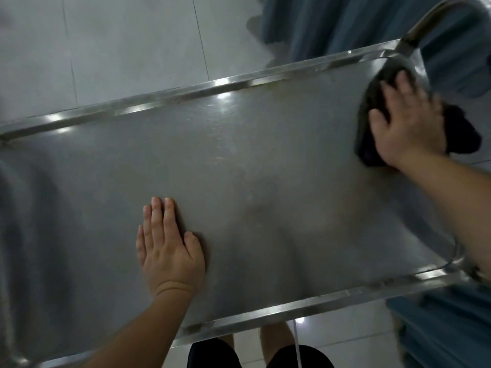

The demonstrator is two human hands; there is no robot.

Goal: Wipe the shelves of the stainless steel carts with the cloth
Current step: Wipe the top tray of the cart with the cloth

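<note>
The left hand (pixel 170 248) is being laid flat on the cart's top shelf (pixel 252 160) near its front rim, fingers straight and close together. Farther off, at the shelf's right far corner, the dark cloth (pixel 372 102) is being pressed down by the right hand (pixel 406 126), fingers spread wide over it. Beyond, a blue curtain (pixel 332 22) is hanging.

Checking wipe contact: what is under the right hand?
A dark crumpled cloth lies under the right hand, on the stainless steel shelf. The steel beneath it is hidden.
</note>
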